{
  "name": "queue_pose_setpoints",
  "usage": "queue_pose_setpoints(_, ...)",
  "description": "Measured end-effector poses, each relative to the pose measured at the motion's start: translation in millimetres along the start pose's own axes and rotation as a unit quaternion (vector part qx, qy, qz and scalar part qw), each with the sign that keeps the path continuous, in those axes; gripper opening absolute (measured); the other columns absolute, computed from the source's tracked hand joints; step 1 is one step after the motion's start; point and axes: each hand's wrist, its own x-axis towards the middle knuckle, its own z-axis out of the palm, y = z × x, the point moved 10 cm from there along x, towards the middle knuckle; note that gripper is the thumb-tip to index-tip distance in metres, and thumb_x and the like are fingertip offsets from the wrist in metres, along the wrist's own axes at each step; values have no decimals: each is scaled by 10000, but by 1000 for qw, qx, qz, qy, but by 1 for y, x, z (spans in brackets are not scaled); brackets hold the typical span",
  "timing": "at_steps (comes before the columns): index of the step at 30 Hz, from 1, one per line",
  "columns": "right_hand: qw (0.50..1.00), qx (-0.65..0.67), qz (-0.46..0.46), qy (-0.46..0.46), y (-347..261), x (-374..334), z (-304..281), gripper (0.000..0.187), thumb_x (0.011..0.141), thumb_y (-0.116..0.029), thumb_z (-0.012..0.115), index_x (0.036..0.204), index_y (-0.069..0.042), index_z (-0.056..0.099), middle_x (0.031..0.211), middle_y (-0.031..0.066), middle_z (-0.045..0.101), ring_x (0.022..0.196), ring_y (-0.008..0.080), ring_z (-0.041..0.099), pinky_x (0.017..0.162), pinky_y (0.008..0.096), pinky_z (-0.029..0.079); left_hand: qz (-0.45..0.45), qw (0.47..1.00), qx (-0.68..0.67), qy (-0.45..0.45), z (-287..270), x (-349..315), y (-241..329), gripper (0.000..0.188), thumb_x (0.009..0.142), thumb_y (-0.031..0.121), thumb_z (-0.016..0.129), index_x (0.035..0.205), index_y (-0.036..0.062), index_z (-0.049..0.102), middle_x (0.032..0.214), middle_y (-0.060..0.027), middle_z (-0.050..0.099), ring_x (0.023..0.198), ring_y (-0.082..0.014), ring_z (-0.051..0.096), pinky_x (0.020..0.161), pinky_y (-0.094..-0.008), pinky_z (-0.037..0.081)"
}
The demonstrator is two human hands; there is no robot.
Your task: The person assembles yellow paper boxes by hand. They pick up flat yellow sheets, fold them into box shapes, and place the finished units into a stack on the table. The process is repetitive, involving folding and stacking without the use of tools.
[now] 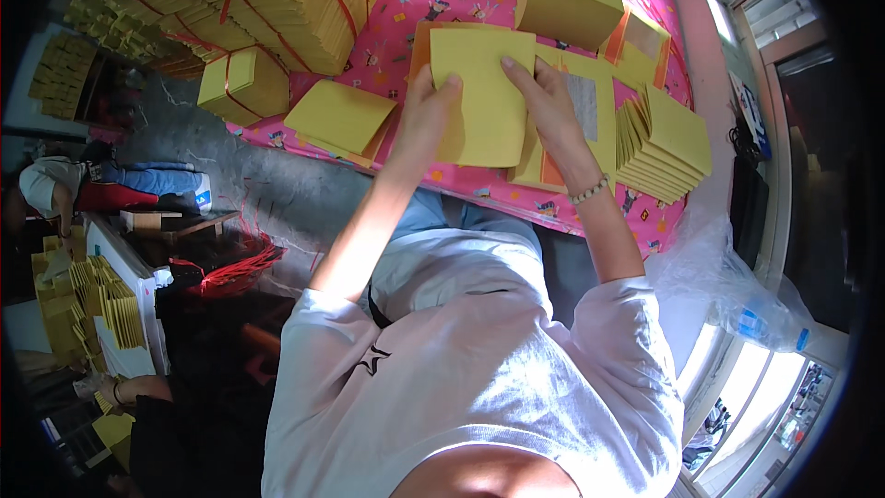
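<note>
Yellow paper (483,101) was over the pink cloth (392,29), near side; your left hand (427,113) gripped its left edge, your right hand (555,109) its right, thumbs on top, forearms reaching forward.

Plain yellow envelope (481,106), apparently, held slightly bowed.

One head-worn fisheye view, close and steeply downward
</note>
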Motion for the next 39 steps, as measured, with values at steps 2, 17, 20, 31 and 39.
queue_pose_setpoints(2,1000,-4,-12,-10,-4,-4,1,266,951,-210,611,1116,-2,632,991,28,683,838,57,619,723,229,505,36,999,3,6,-1,-6,3,214,960,106,516,1149,7,535,1057,-62,627,964,-120,597,830,-280,475)
queue_pose_setpoints(17,999,-24,-36,33,-15,-21,-12,258,951,-268,617,1030,-29,672,894,-14,688,757,21,597,642,198,469,66,997,19,-17,1,-46,32,228,980,113,494,1188,23,522,1087,-50,624,959,-86,594,824,-259,484)
queue_pose_setpoints(20,999,-22,-17,21,-14,-25,-3,262,946,-272,621,993,-22,681,868,-8,691,761,26,608,649,196,480,65,998,24,6,-9,-48,29,222,981,116,495,1182,27,527,1079,-45,627,952,-85,595,818,-259,485)
queue_pose_setpoints(31,994,-71,17,-77,5,-44,20,305,923,-225,654,1055,50,666,893,65,705,751,77,654,639,209,533,14,1000,-17,1,-24,-49,16,214,980,131,510,1161,19,534,1052,-51,634,922,-81,597,808,-252,479)
queue_pose_setpoints(39,987,-76,77,-119,7,-52,32,323,917,-249,660,1012,59,671,837,73,704,728,86,666,572,212,536,18,1000,-11,3,-30,-49,14,208,978,130,513,1153,19,538,1056,-51,634,933,-86,600,807,-253,483)
